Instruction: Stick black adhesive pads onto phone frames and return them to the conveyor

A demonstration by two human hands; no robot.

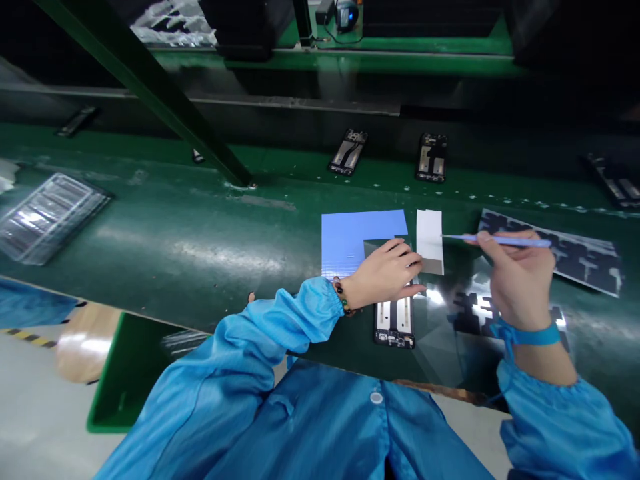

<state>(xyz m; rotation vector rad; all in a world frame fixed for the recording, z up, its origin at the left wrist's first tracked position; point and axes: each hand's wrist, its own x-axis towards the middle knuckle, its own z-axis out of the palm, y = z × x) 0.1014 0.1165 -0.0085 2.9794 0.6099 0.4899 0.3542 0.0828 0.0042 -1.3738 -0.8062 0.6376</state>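
My left hand (387, 270) lies palm down over the upper part of a phone frame (394, 319), its fingers stretched out and a little apart. The frame's lower end shows white panels and small circuit parts; its top is hidden under the hand. My right hand (523, 277) is closed around a slim lilac tool (515, 241) with a thin pointed metal tip. That tip reaches the right edge of a white paper strip (429, 233). A blue sheet (357, 230) lies left of the strip, partly beneath my left hand.
Sheets of black die-cut pieces (575, 257) lie at right, with clear film (435, 350) nearer me. Other phone frames (349, 152) rest on the dark strip along the back. Clear trays (47, 217) sit at far left, behind a slanting green post (165, 100). Below is a green bin (107, 393).
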